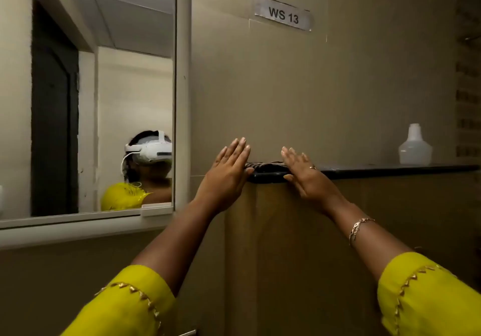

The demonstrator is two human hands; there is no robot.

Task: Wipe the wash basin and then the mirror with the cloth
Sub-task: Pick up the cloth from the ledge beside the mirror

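One text could be read: "WS 13", printed in dark capitals and numerals on a small pale paper label (283,14) that was stuck slightly askew high on the beige tiled wall (338,88).

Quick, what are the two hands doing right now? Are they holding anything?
Left hand: open, fingers straight, at the cloth on the shelf, gripping nothing.
Right hand: open, flat, at the cloth's other end, gripping nothing.
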